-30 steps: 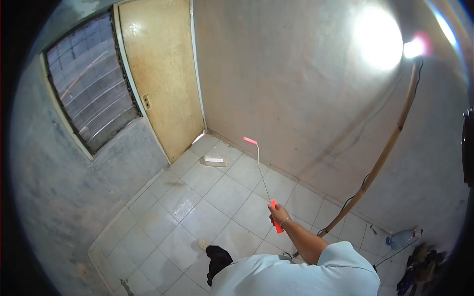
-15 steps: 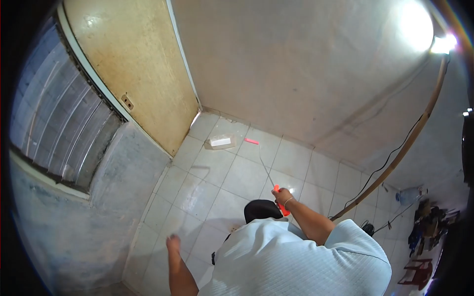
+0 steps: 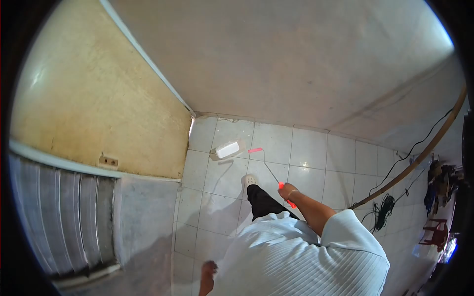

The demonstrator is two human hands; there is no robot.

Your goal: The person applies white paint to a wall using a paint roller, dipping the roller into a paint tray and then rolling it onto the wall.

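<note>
My right hand [image 3: 287, 192] is wrapped round the red-orange handle of a paint roller [image 3: 271, 170]. Its bent metal rod reaches forward to a pink roller head [image 3: 255, 150], which hangs over the tiled floor. Just left of that head, a white rectangular tray [image 3: 228, 150] sits on a brownish sheet [image 3: 241, 144] on the floor; I cannot make out its contents. Low at my left side is my left hand [image 3: 209, 269], with fingers curled in and nothing visible in them. It touches nothing that I can see.
Ahead stands a bare plastered wall [image 3: 276, 64]. A yellowish door [image 3: 103, 98] and a louvred window [image 3: 64, 217] are on the left. A wooden pole [image 3: 419, 155] slants along the right, near a coil of dark cable [image 3: 383, 212] and a red chair [image 3: 435, 234].
I have moved forward, and one foot now shows near the tray. My left hand has drawn back closer to my body. The roller stays in my right hand, its head nearer the tray.
</note>
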